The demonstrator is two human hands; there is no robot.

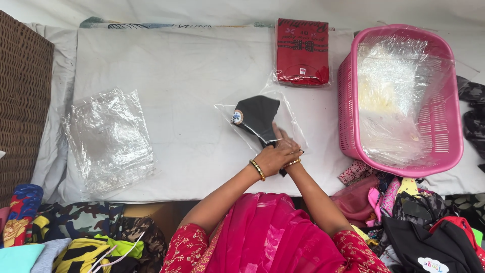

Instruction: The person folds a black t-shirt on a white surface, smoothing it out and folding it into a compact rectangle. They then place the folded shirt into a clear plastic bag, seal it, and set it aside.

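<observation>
We count one black face mask (256,117) inside one clear sleeve (290,121) at table centre, one stack of clear bags (108,139) at left, one packed red garment (302,50) far, and one pink basket (348,96) at right. Left hand (274,157) and right hand (289,144) overlap on the sleeve's near end, fingers together, pressing flat.

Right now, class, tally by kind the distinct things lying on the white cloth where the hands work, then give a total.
Pink basket: 1
Red packed garment: 1
Dark garment going into a clear bag, under the left hand and right hand: 1
Stack of empty clear bags: 1
Total: 4
</observation>
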